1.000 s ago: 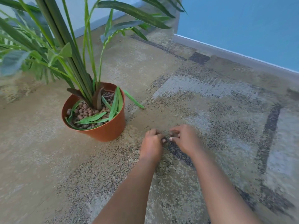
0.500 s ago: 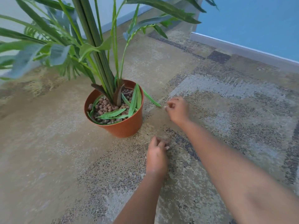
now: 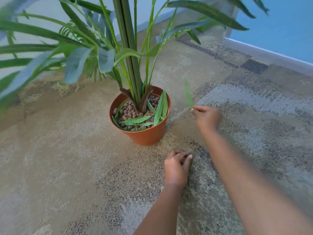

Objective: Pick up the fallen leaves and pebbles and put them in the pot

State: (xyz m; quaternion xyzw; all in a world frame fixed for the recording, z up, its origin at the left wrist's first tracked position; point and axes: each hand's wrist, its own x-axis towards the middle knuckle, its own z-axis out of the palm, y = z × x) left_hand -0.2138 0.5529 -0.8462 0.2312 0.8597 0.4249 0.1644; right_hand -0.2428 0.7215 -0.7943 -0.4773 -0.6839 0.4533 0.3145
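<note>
Though rt-held leaf out, pot w/ pebbles

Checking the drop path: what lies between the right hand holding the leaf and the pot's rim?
Only bare carpet separates the right hand from the pot, per the head view.

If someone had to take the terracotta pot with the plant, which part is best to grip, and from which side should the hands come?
Probably the outer wall of the terracotta pot, just under its rim, one hand on each flank, coming in low from the near side. The wall widens toward the top, so the fingers wedge under the flare. From above, the stems and long leaves crowd the opening, and pebbles fill the inside.
</note>
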